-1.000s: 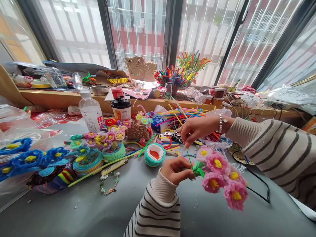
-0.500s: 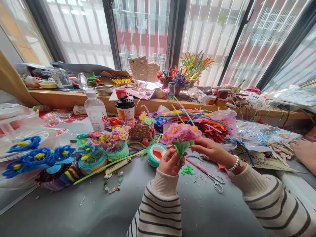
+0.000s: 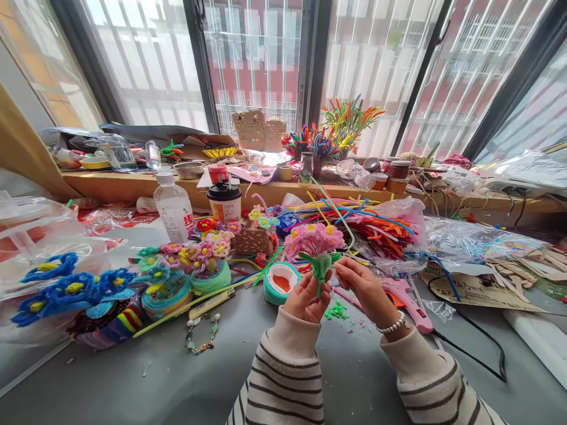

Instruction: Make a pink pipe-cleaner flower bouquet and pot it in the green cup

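My left hand (image 3: 306,297) is closed around the green stem of a small bouquet of pink fuzzy flowers (image 3: 313,241) with yellow centres, held upright above the table. Green leaves (image 3: 322,262) wrap the bouquet's base. At its right side, my right hand (image 3: 365,289) has thumb and fingertips pinched at the tip of a green leaf. Just left of the bouquet stands a teal-edged ring (image 3: 271,290) with a white and orange inside. Green clippings (image 3: 336,310) lie on the table below my hands. My right hand and forearm cover the spot where the scissors were.
A pink glue gun (image 3: 414,310) with a black cable lies right of my right wrist. Blue flowers (image 3: 73,283), a beaded bracelet (image 3: 201,335) and a water bottle (image 3: 172,209) are at left. Many pipe cleaners (image 3: 376,221) are heaped behind, near a lidded cup (image 3: 224,203).
My right hand has moved left and closed on a leaf. The bouquet has turned and shifted slightly left. Another person's hand at right has left view; the glue gun now shows, the scissors are hidden.
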`<state>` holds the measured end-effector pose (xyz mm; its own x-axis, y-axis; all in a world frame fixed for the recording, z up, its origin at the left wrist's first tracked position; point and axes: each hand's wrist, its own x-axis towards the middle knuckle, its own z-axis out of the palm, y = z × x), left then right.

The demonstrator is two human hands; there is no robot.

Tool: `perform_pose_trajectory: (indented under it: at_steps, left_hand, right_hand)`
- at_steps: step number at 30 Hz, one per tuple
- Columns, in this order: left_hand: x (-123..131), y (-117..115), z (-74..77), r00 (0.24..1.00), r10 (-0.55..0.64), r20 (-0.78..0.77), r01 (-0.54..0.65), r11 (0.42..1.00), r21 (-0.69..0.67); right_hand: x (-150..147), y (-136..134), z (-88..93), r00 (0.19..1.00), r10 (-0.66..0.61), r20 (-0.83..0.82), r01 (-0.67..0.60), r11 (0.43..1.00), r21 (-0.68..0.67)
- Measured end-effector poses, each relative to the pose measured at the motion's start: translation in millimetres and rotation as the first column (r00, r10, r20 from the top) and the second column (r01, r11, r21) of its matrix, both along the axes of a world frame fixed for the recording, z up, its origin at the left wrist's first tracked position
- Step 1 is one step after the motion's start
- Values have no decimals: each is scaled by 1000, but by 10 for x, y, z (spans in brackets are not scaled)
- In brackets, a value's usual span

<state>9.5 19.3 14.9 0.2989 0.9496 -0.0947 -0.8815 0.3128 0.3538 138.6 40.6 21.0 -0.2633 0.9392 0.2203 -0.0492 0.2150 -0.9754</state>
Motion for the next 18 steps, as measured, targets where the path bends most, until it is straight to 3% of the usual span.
perform_pose_trajectory:
  at_steps: [13,18]
  left_hand:
    - [22,3,-54,983,93,-158,-102,994,-48]
    - [37,-47,-19,969,106,-224,-91,993,79]
  right_hand:
    - [22,-17,-26,1000,-20,3,20,999,-25]
    - [10,-10,-62,979,-74,191,62,996,68]
